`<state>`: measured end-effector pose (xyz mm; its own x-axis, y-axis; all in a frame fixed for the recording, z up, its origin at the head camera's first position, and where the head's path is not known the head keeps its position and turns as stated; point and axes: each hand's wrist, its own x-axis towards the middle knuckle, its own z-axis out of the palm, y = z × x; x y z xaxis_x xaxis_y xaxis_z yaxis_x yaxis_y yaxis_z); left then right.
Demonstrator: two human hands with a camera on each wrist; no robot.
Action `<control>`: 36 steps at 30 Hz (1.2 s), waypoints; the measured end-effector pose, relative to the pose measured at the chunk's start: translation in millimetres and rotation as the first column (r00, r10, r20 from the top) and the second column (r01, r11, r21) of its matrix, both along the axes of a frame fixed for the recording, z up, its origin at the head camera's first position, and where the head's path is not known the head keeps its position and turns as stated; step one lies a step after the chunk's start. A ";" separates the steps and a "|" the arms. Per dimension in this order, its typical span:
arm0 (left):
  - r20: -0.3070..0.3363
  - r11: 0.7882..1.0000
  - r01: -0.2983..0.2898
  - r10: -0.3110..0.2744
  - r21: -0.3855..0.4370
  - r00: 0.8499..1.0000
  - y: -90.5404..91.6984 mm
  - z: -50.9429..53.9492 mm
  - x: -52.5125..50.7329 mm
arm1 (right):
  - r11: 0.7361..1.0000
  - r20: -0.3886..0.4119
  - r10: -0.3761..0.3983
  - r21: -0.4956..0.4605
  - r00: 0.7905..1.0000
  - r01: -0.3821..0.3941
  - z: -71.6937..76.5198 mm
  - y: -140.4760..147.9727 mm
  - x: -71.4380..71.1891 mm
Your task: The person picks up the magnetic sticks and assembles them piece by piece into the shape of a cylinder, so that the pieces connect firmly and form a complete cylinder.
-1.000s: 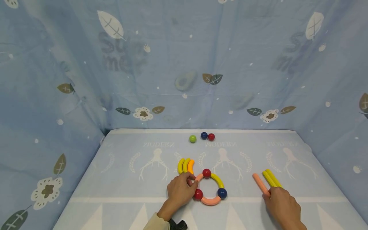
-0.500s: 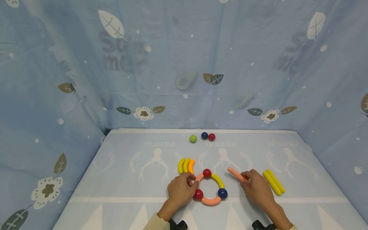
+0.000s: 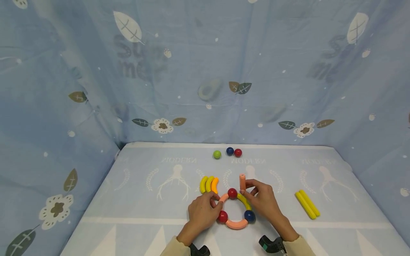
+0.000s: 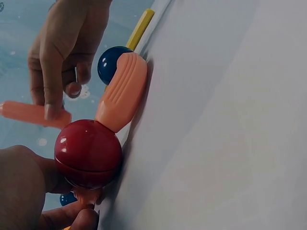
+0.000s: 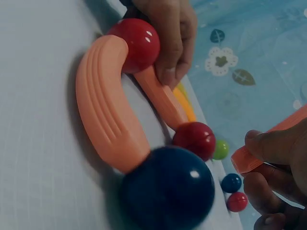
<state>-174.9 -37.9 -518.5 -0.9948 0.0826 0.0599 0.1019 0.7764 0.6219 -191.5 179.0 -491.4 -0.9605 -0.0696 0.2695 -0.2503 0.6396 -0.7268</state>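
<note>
A ring of curved rods and balls lies on the table. Its far red ball (image 3: 232,193) joins a yellow curved rod (image 3: 245,201), which leads to a blue ball (image 3: 250,216). A salmon curved rod (image 3: 237,224) at the near side runs to the left red ball (image 3: 222,216). My left hand (image 3: 205,211) pinches the ring's left salmon curved rod (image 5: 158,96). Between thumb and fingers, my right hand (image 3: 264,199) holds a straight salmon rod (image 3: 242,181), tilted up just beyond the far red ball; whether they touch I cannot tell.
Several curved rods (image 3: 209,184), yellow and orange, lie left of the ring. Two straight yellow rods (image 3: 307,204) lie to the right. At the back are a green ball (image 3: 217,154), a blue ball (image 3: 230,151) and a red ball (image 3: 238,153). Patterned cloth (image 3: 205,71) encloses the table.
My right hand has lifted the straight salmon rod from beside the yellow rods and carried it left to the ring's far side, turning it upright. My left hand has stayed on the ring.
</note>
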 end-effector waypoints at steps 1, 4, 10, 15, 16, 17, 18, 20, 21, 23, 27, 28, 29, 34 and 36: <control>-0.002 1.000 0.002 -0.002 0.000 1.000 0.1 0.1 -0.1 | 1.000 -0.001 0.001 -0.003 1.000 -0.001 -1.0 -2.5 -0.7; -0.011 1.000 0.005 -0.005 0.001 1.000 0.2 0.2 -0.2 | 1.000 -0.007 0.003 -0.007 1.000 -0.003 -4.6 -9.0 -3.1; -0.022 1.000 0.012 -0.012 0.000 1.000 -0.4 -0.1 -1.1 | 0.998 -0.031 0.024 -0.051 0.999 -0.026 -9.5 -16.8 -5.9; 0.007 0.999 0.037 -0.037 -0.006 0.999 -1.6 4.2 -3.0 | 0.995 -0.048 0.038 -0.091 0.998 -0.042 -11.1 -20.2 -6.4; 0.020 0.999 0.048 -0.048 -0.005 0.999 -1.9 6.1 -3.8 | 0.995 -0.053 0.039 -0.093 0.998 -0.044 -11.8 -20.7 -6.7; 0.035 0.998 0.061 -0.060 -0.006 0.998 -2.3 8.0 -4.9 | 0.994 -0.058 0.041 -0.096 0.997 -0.047 -12.3 -21.2 -6.7; 0.050 0.997 0.074 -0.074 -0.006 0.996 -2.6 10.1 -6.1 | 0.994 -0.062 0.043 -0.096 0.997 -0.049 -12.9 -21.5 -6.8; 0.079 0.995 0.103 -0.102 -0.014 0.992 -3.1 14.9 -8.9 | 0.994 -0.073 0.045 -0.093 0.996 -0.052 -14.4 -21.9 -6.7; 0.090 0.993 0.116 -0.113 -0.021 0.989 -3.4 17.5 -10.6 | 0.994 -0.080 0.046 -0.090 0.996 -0.054 -14.8 -22.1 -6.5; 0.109 0.989 0.138 -0.132 -0.047 0.985 -4.1 23.5 -15.1 | 0.995 -0.092 0.049 -0.081 0.995 -0.056 -15.7 -22.3 -6.7; 0.084 0.986 0.139 -0.132 -0.091 0.988 -5.4 39.2 -30.3 | 0.996 -0.114 0.050 -0.066 0.992 -0.057 -17.8 -23.1 -6.8; 0.076 0.987 0.130 -0.123 -0.098 0.989 -5.2 44.0 -36.0 | 0.996 -0.120 0.048 -0.063 0.992 -0.056 -18.5 -23.4 -6.8; 0.068 0.988 0.115 -0.109 -0.100 0.992 -4.9 48.2 -42.5 | 0.997 -0.125 0.046 -0.061 0.991 -0.054 -19.2 -23.7 -6.8; 0.017 0.992 0.025 -0.023 -0.124 1.000 -1.4 58.5 -83.7 | 0.998 -0.164 0.035 -0.051 0.986 -0.044 -22.9 -24.4 -7.5; -0.004 0.990 0.013 -0.013 -0.139 1.000 -0.4 56.1 -100.3 | 0.998 -0.181 0.035 -0.049 0.983 -0.045 -23.7 -24.6 -7.8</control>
<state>-275.2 -38.3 -462.4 -0.9933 0.1034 0.0521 0.1155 0.8539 0.5075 -199.3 154.4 -515.1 -0.8925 -0.0881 0.4424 -0.4050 0.5884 -0.6998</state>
